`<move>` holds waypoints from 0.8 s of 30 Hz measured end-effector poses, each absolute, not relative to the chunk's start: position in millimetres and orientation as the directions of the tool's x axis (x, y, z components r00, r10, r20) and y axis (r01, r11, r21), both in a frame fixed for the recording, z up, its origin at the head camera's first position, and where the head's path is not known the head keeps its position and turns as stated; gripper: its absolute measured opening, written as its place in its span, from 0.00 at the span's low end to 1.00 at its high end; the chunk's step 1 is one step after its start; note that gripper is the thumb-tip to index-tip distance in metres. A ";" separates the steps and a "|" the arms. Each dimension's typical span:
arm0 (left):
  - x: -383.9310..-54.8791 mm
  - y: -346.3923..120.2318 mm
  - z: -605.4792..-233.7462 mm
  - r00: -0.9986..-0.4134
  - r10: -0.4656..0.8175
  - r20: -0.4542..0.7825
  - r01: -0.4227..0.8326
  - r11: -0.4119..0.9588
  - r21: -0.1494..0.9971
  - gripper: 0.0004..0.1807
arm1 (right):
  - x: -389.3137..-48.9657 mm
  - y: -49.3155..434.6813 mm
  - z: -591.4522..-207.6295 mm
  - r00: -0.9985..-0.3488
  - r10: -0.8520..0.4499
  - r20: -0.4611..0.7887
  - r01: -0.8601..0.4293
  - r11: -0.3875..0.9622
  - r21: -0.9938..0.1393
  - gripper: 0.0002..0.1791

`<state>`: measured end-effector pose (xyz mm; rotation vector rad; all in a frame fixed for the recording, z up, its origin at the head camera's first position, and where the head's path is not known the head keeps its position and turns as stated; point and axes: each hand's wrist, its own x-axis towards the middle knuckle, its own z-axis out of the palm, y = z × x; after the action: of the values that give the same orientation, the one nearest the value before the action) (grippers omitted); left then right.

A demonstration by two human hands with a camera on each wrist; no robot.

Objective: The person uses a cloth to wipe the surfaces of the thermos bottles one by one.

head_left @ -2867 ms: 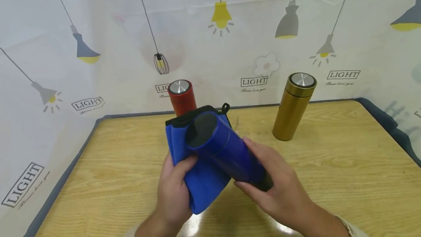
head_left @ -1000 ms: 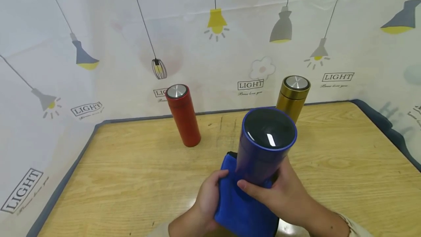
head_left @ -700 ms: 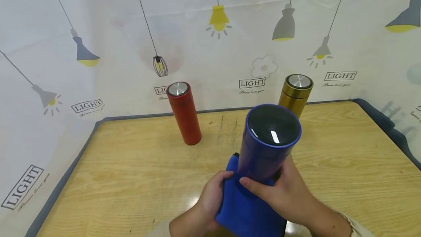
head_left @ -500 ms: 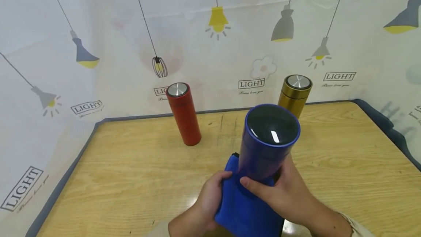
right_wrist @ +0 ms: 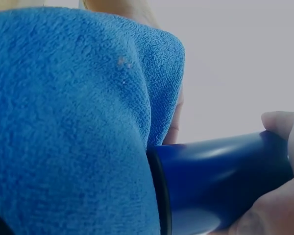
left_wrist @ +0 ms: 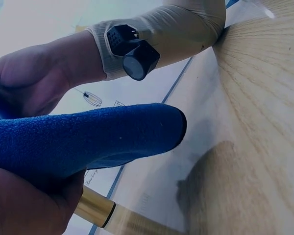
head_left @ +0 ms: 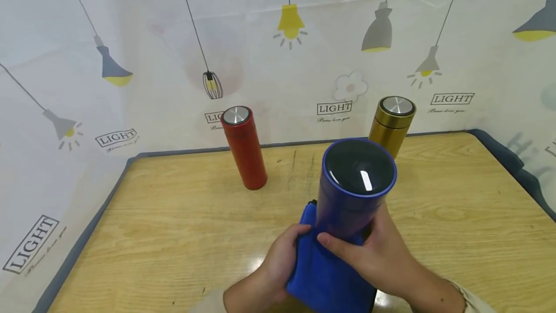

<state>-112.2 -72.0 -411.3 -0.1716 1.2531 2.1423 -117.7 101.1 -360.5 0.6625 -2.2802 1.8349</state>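
Your right grip point(head_left: 378, 257) was clamped round the blue flask point(head_left: 345, 211), held above the worktop point(head_left: 173, 216). Your left grip point(head_left: 280, 257) held the blue cloth point(head_left: 327, 279) against its lower end; a red flask point(head_left: 245, 156) and a gold flask point(head_left: 386, 137) stood behind.

Type: sm. tabletop booth; home, office or lab n/k.
Table point(head_left: 173, 216): wood-grain top, x1.
Backdrop point(head_left: 269, 86): wht. creased sheet, behind table & to its L + R; printed w/ lamps point(head_left: 377, 31), flower point(head_left: 350, 86), "LIGHT" labels point(head_left: 334, 107).
Strip point(head_left: 499, 150): dk. blue, along table's edges.
Device point(left_wrist: 141, 61): blk., on person's cuff point(left_wrist: 100, 49), over table.
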 end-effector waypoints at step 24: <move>-115.2 -75.6 -410.1 -0.820 0.404 -0.406 -0.550 -0.354 0.757 0.24 | -119.7 98.5 -365.1 -0.846 -0.250 0.472 -0.508 0.102 -0.856 0.48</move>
<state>-115.2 -75.6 -410.1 -0.1985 1.3018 2.1849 -119.7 98.5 -365.1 0.7598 -2.1671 1.8241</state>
